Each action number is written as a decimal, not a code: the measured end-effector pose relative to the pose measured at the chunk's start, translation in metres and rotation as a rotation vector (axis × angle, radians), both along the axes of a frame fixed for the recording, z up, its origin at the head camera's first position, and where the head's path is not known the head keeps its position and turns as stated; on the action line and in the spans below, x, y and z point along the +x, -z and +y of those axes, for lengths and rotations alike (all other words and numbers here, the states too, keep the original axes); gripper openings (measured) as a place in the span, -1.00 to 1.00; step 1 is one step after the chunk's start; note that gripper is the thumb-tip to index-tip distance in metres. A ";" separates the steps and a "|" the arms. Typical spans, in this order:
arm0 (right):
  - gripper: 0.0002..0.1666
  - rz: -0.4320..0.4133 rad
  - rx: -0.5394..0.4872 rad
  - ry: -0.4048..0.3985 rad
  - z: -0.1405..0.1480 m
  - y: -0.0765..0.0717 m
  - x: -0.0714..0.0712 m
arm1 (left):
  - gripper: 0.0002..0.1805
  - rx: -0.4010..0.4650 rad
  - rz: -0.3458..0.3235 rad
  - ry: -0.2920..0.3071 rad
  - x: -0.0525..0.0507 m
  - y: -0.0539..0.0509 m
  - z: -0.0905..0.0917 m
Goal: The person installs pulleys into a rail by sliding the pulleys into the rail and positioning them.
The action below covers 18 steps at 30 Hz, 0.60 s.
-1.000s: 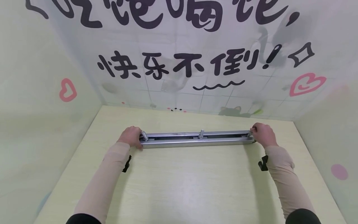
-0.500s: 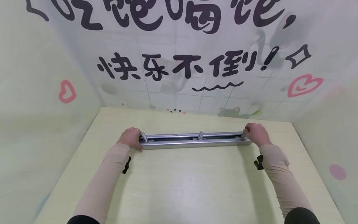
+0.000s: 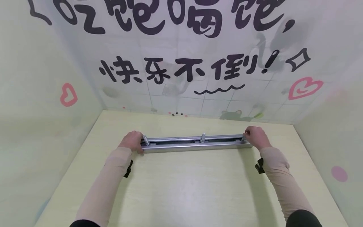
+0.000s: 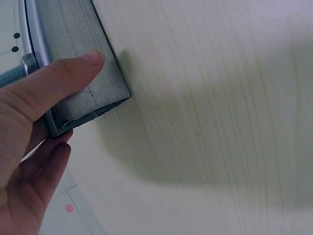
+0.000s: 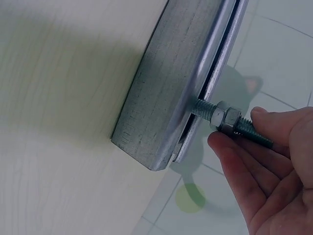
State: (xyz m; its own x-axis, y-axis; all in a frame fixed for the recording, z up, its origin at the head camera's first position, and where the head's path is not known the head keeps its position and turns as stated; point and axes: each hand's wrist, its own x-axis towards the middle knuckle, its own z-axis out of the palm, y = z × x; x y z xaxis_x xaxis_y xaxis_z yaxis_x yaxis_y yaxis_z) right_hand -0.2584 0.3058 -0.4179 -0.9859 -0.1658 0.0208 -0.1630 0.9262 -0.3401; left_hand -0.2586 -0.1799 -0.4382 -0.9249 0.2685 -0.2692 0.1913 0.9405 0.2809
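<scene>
A metal strut channel (image 3: pixel 175 148) lies across the table, its slotted side facing up. Threaded bolts stand in the slot: one at the left end (image 3: pixel 146 140), a middle bolt (image 3: pixel 202 138) and a right-end bolt (image 5: pixel 202 108). My left hand (image 3: pixel 131 141) grips the channel's left end; in the left wrist view the thumb (image 4: pixel 73 73) presses its side while the fingers curl behind. At the other end, my right hand (image 3: pixel 257 137) holds the right bolt between thumb and fingers, above a hex nut (image 5: pixel 226 117). The part of that bolt inside the slot is hidden.
The pale wood-grain table (image 3: pixel 184 189) extends toward the person. Behind the channel rises a printed wall covering (image 3: pixel 175 41) with large dark lettering, and pale panels (image 3: pixel 34 126) close off the sides. Black straps (image 3: pixel 260 166) hang at the wrists.
My right hand has shifted left with the bolt, which now sits slightly farther in from the channel's right end. The left hand keeps its grip. The head view has moved slightly.
</scene>
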 end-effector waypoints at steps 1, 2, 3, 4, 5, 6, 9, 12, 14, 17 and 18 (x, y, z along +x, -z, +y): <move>-0.82 -0.001 -0.006 -0.003 0.000 0.000 0.000 | -0.53 0.002 0.000 0.001 0.000 0.001 0.000; -0.81 0.004 -0.013 -0.004 0.000 0.001 -0.001 | -0.54 0.004 0.001 0.006 -0.001 0.001 -0.001; -0.80 0.013 -0.021 -0.002 0.000 0.001 -0.001 | -0.54 0.006 0.005 0.012 -0.002 0.002 -0.001; -0.79 0.024 -0.032 0.002 0.000 0.000 -0.001 | -0.54 0.007 0.011 0.019 -0.002 0.003 -0.002; -0.77 0.032 -0.044 0.008 0.000 0.000 -0.001 | -0.54 0.008 0.018 0.021 -0.003 0.004 -0.004; -0.74 0.050 -0.057 0.015 -0.001 -0.001 -0.001 | -0.54 0.012 0.025 0.023 -0.003 0.005 -0.005; -0.65 0.098 -0.081 0.033 -0.003 -0.002 0.004 | -0.54 0.030 0.033 0.018 -0.002 0.009 -0.011; -0.61 0.109 -0.095 0.041 -0.005 -0.003 0.017 | -0.54 0.078 0.007 -0.010 0.000 0.015 -0.017; -0.57 0.104 -0.096 0.052 -0.005 -0.002 0.028 | -0.56 0.123 0.005 -0.012 0.001 0.021 -0.020; -0.47 0.052 -0.113 0.077 -0.004 0.002 0.049 | -0.44 0.154 0.042 -0.017 0.007 0.029 -0.022; -0.43 0.032 -0.116 0.084 -0.005 0.004 0.057 | -0.37 0.155 0.066 -0.021 0.009 0.032 -0.021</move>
